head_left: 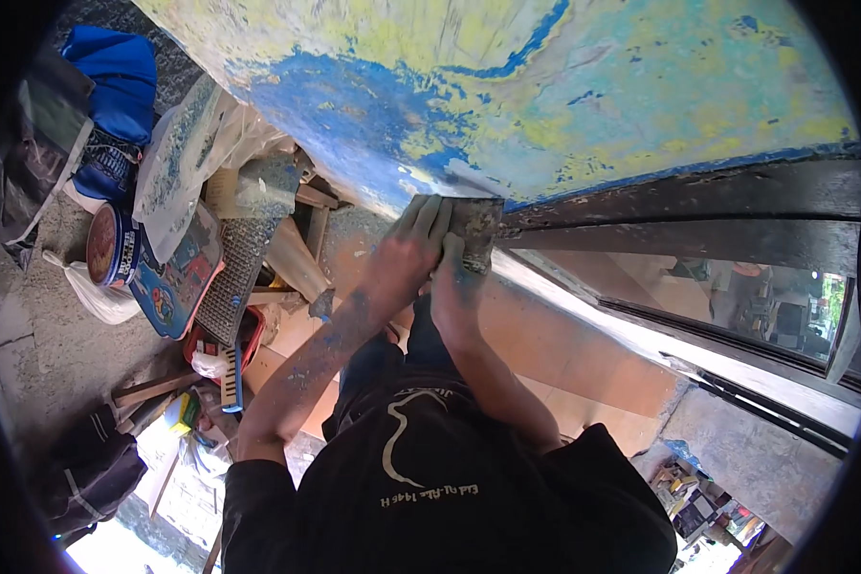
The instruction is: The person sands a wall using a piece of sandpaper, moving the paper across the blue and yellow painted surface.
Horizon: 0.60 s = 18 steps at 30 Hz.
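Observation:
A flat, stained grey-brown rectangular plate [475, 222], like a wide scraper blade, rests with its far edge against the painted wall [354, 100]. My left hand [416, 237] is closed on the plate's left part, its dusty fingers pointing to the wall. Close beside it, my right hand [457, 266] grips the near part, thumb side toward the left hand. Blue and grey dust marks both hands and forearms. The wall's paint is patchy in blue, yellow and pale green, with a whitish bare spot just beyond the plate. The plate's underside is hidden.
Right of my hands runs a dark wooden window frame [679, 210] with a glass pane [737, 297]. On the left are a round tin [113, 246], plastic sheeting [177, 163], a blue bundle [115, 77], a red basin [252, 335] and wood scraps [158, 387].

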Each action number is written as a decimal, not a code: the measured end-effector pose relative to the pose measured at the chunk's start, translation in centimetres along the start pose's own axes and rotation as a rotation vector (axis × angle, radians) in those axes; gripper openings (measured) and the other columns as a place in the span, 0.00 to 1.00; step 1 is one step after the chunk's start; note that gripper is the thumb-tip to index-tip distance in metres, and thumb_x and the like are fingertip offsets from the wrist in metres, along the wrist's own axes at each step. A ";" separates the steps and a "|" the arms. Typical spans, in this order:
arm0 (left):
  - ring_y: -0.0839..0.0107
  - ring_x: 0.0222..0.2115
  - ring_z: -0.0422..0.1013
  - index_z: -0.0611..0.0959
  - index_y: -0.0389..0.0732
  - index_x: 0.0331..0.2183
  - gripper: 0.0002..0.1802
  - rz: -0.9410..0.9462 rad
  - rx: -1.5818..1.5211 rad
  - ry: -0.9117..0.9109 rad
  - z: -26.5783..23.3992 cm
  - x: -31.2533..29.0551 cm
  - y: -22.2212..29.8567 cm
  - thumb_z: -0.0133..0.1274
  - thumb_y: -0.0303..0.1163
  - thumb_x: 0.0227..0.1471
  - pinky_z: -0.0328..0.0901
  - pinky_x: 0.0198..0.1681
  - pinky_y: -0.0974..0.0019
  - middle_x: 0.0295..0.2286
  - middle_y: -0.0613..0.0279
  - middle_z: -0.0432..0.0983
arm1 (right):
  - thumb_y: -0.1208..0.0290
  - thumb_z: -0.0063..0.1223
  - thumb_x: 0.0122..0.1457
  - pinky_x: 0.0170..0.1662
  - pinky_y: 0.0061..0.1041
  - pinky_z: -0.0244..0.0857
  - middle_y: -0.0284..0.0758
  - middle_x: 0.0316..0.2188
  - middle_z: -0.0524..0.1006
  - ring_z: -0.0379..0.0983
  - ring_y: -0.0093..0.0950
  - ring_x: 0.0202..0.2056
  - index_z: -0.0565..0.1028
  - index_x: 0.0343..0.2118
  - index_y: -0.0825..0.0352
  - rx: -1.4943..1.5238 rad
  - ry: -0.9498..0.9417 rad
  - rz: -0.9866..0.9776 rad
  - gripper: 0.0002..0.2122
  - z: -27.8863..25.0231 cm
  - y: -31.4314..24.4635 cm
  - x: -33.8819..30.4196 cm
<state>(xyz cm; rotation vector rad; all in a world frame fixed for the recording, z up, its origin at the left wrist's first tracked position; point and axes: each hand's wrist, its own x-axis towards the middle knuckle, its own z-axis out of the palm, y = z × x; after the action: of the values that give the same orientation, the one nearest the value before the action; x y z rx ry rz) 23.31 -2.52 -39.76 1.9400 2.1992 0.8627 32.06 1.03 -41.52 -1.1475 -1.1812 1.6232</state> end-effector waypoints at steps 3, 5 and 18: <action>0.51 0.51 0.62 0.67 0.28 0.49 0.28 0.032 0.110 -0.048 -1.7 0.7 1.3 0.49 0.22 0.41 0.63 0.51 0.60 0.46 0.44 0.65 | 0.73 0.44 0.56 0.34 0.24 0.66 0.38 0.35 0.73 0.70 0.23 0.35 0.69 0.38 0.72 0.027 -0.023 0.073 0.09 -1.4 -1.9 0.2; 0.52 0.50 0.62 0.67 0.27 0.48 0.28 0.048 0.180 -0.201 -3.3 1.9 1.9 0.49 0.21 0.40 0.63 0.51 0.59 0.46 0.44 0.65 | 0.72 0.43 0.56 0.35 0.23 0.69 0.36 0.36 0.72 0.70 0.23 0.35 0.68 0.41 0.68 0.190 -0.024 0.233 0.11 -1.0 -3.5 0.5; 0.47 0.51 0.61 0.67 0.26 0.47 0.28 -0.016 0.176 -0.418 -1.8 3.7 -0.6 0.45 0.16 0.39 0.59 0.53 0.54 0.44 0.41 0.66 | 0.72 0.43 0.56 0.36 0.23 0.71 0.35 0.34 0.72 0.71 0.24 0.33 0.69 0.38 0.68 0.331 -0.181 0.520 0.09 -1.2 -0.4 5.0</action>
<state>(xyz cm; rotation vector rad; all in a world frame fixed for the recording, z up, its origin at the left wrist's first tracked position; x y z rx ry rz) 21.28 0.32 -37.43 1.9512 2.0871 0.2326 31.97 6.14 -42.34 -1.1648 -0.7052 2.2564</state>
